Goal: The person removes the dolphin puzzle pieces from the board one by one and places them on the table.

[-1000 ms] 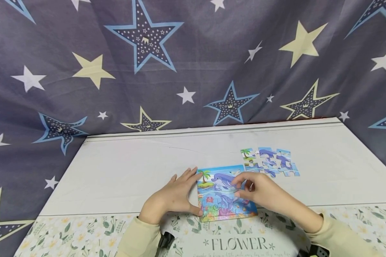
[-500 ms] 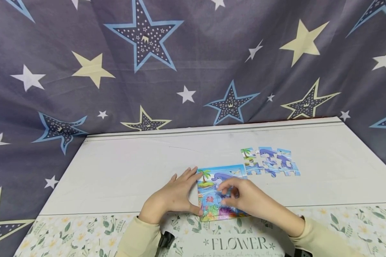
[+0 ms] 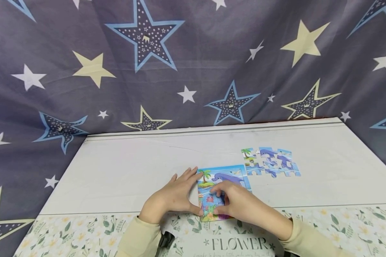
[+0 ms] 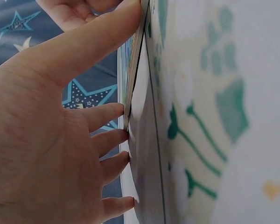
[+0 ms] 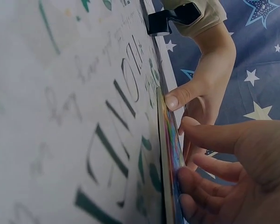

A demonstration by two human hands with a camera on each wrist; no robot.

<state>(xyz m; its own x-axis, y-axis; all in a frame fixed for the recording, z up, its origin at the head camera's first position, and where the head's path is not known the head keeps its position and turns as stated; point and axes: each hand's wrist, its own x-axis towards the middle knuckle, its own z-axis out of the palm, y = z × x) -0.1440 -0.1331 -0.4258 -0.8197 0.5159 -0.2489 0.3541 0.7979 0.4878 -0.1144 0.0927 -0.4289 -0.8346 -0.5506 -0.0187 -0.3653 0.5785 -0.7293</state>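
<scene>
The dolphin jigsaw puzzle board (image 3: 226, 167), with a palm tree, sea and a red crab, lies flat near the table's front. My left hand (image 3: 175, 198) rests at its left side with fingers spread, the thumb on the lower left corner and fingertips along the left edge. Over the board's lower middle is my right hand (image 3: 236, 201), fingers bent and thumb apart from them. In the right wrist view its fingertips (image 5: 186, 175) meet the puzzle's surface, and no loose piece shows between thumb and fingers. The board's lower right part is hidden under this hand.
Several puzzle pieces (image 3: 267, 153) with dolphin and palm parts lie grouped behind the board to the right. A white table cover (image 3: 141, 157) has a floral front strip (image 3: 74, 232) lettered FLOWER. Behind the table hangs a dark star-patterned curtain (image 3: 186, 46).
My right hand has moved left and toward the front across the puzzle board, uncovering its upper right part. My left hand and the grouped pieces have stayed in place.
</scene>
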